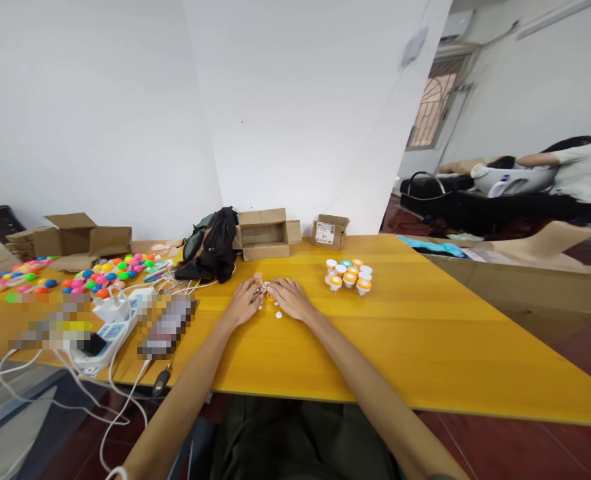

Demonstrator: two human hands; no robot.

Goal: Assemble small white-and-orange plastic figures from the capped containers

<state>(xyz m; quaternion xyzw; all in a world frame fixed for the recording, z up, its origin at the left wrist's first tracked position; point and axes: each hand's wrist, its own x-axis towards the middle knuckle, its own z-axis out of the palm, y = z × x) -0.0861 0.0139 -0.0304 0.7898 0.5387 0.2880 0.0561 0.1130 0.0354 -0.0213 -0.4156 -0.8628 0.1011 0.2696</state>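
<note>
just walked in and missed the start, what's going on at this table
A person's left hand and right hand are close together over small pieces, too small to identify, on the yellow table. A small white piece lies nearer the person. Round-topped items stand grouped to the right; colourful balls lie left.

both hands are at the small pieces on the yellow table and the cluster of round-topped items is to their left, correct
The side is wrong: the left hand and right hand are at the small pieces on the yellow table, but the head view shows the cluster of round-topped items to their right.
</note>
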